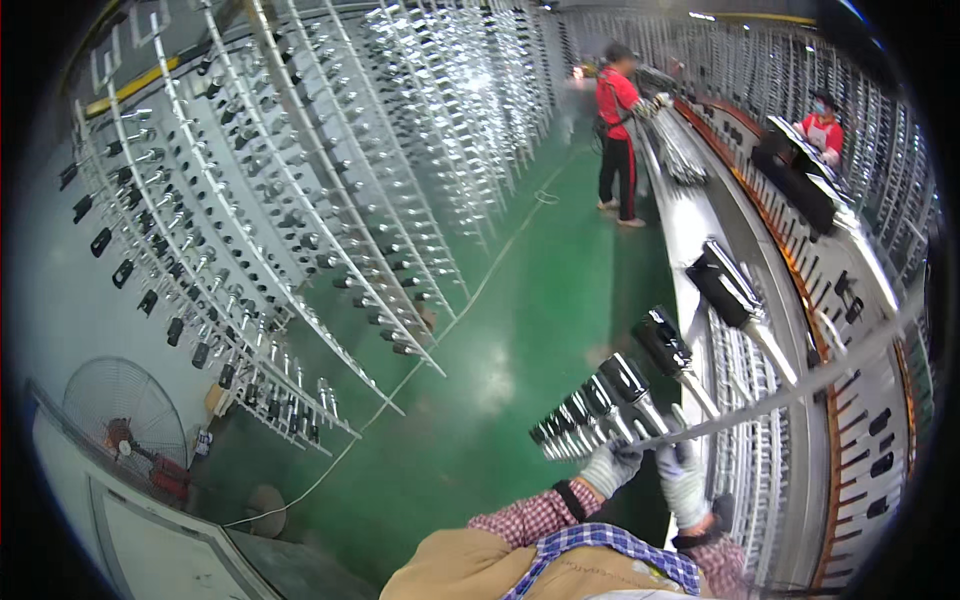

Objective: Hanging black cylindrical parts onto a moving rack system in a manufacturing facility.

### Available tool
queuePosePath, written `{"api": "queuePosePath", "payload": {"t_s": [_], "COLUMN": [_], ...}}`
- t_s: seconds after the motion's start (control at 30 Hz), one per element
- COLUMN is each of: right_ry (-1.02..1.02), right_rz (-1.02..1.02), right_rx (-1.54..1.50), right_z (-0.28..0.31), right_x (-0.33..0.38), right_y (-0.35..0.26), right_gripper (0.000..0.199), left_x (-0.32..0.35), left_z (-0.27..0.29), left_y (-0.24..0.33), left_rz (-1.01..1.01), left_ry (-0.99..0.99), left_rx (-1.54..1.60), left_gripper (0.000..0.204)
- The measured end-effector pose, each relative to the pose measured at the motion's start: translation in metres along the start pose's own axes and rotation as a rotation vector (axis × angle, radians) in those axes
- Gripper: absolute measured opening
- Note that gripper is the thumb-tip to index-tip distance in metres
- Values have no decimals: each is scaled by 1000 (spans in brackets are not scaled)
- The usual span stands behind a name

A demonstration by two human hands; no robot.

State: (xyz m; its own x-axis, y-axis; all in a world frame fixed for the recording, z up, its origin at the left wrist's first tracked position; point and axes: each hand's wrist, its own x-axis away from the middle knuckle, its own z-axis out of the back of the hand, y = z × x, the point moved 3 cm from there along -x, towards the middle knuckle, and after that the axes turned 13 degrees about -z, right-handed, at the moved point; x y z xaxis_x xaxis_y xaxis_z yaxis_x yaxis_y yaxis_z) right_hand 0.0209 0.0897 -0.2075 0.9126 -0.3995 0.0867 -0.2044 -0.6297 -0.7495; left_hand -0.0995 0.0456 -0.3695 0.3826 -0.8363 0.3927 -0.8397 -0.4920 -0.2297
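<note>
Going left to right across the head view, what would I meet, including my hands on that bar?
Wire-guarded fan, left gloved hand, right gloved hand (both on the pale bar), upper-right co-worker in red, three small black pieces at lower right.

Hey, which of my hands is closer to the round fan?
Left. Your left hand is to the right of the round fan; your right hand is farther right.

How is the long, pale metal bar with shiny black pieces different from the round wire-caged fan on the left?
The long, pale metal bar is narrow, but the round wire-caged fan is wide and circular. The gloved left hand and gloved right hand hold the bar; neither touches the fan. The bar carries glossy black pieces; the fan doesn't. Both look partly grey.
</note>
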Motion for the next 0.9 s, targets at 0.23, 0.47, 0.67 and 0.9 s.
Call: {"api": "queuePosePath", "payload": {"t_s": [0.23,0.47,0.67,0.9], "right_ry": [96,76,96,300], "right_rz": [192,354,575,603], "right_rx": [175,193,183,741], "right_z": [-103,-191,-247,-266], "right_x": [-155,-339,-479,-674], "right_y": [41,47,-14,-68], "right_gripper": [20,21,29,34], "left_x": [26,45,60,27], "left_z": [-114,-117,-17,-6], "left_y": [89,259,414,470], "left_rz": [-299,-255,-769,-937], "left_ry": [221,-188,-17,238], "left_rx": [-441,-880,-581,-446], "left_gripper": [36,48,39,38]}}
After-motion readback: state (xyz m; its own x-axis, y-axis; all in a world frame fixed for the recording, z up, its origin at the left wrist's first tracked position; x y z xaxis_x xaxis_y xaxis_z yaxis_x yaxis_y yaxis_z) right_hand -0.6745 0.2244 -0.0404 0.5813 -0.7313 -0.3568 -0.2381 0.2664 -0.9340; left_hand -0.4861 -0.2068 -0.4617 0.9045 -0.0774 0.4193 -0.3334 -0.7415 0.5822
